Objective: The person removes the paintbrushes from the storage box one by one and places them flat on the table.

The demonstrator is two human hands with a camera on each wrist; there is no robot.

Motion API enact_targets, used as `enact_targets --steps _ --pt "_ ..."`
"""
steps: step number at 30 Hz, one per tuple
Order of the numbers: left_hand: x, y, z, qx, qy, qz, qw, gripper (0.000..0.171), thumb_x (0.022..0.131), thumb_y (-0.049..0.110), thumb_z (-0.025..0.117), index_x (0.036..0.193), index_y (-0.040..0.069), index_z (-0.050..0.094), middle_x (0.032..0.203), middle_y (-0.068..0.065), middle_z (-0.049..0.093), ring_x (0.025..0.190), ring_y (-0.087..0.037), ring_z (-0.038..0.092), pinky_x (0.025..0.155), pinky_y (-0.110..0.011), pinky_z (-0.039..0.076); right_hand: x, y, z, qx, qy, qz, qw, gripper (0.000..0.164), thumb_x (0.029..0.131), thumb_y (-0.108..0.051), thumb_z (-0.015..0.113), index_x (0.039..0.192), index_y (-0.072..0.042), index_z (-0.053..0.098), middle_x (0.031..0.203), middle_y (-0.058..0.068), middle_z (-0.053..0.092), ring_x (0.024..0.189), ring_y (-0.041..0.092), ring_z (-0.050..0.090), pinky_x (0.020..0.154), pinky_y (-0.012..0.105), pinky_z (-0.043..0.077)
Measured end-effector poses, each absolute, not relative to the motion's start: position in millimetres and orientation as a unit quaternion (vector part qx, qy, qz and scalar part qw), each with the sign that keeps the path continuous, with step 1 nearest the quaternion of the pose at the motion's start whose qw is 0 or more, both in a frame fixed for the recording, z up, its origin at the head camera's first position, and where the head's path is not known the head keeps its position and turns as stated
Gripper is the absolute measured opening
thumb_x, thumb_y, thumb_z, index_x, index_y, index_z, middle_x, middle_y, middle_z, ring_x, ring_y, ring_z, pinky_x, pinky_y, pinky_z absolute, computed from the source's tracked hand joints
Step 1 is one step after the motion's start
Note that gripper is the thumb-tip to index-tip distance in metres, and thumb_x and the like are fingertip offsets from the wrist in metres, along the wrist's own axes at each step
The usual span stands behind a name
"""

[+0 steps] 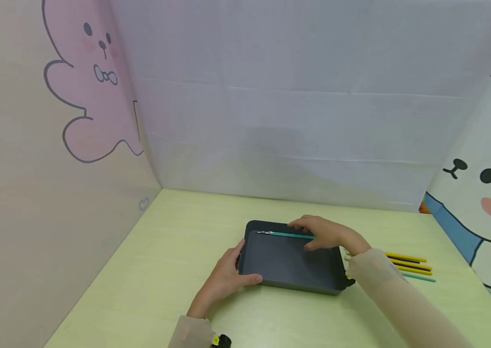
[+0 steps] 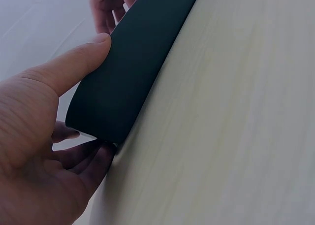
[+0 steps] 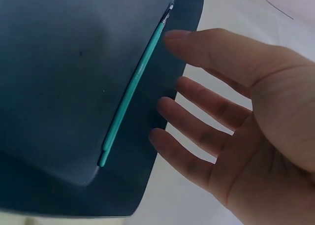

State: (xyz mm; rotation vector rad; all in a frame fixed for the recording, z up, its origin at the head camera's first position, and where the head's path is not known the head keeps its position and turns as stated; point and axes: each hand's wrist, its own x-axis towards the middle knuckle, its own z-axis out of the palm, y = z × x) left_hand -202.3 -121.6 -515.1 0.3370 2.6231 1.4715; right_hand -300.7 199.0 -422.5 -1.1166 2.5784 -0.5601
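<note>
A dark grey rectangular tray (image 1: 291, 266) lies on the table. My left hand (image 1: 227, 273) grips its left end; in the left wrist view the thumb (image 2: 86, 60) rests on the tray's wall and the fingers curl at its lower edge. Inside the tray, along the far side, lies a slim teal paintbrush (image 3: 130, 94); a doubled end in the right wrist view suggests a second one alongside. Over the far right part of the tray, my right hand (image 1: 321, 232) is spread with loosely bent fingers, holding nothing. Its thumb tip is close to the brush's bristle end in the right wrist view.
Right of the tray, partly behind the right forearm, several thin sticks lie on the table: yellow ones (image 1: 411, 257), dark ones and a teal one (image 1: 421, 278). A pale hanging sheet (image 1: 297, 121) backs the table, and printed cartoon panels stand at both sides.
</note>
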Motion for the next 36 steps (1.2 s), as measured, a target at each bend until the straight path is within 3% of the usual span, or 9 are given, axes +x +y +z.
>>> enact_targets --steps 36 --pt "-201.3 -123.8 -512.2 0.107 0.865 0.486 0.065 0.117 0.082 0.049 0.092 0.171 0.016 0.023 0.165 -0.019 0.039 0.147 -0.039 0.045 0.114 -0.059 0.042 -310.6 169.5 -438.3 -0.373 0.896 -0.165 0.178 0.068 0.090 -0.007 0.084 0.151 0.002 0.055 0.141 0.017 0.061 0.127 0.035 0.060 0.105 0.050 0.052"
